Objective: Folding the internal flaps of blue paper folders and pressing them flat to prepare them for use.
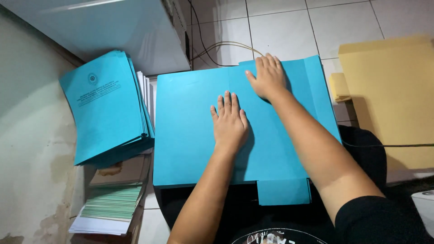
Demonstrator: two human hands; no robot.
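Observation:
A large turquoise paper folder (190, 135) lies spread across my lap, with a flap along its right side and a small tab at its near edge. My left hand (229, 121) presses flat on the middle of the folder, fingers together and pointing away. My right hand (267, 76) lies palm down near the folder's far edge, fingers spread a little. Neither hand holds anything.
A stack of printed turquoise booklets (106, 106) leans against the wall at left, over a pile of green and white papers (113, 205). A white cabinet (117, 27) stands behind. Yellow card sheets (393, 99) lie at right on the tiled floor, with cables (217, 47) beyond.

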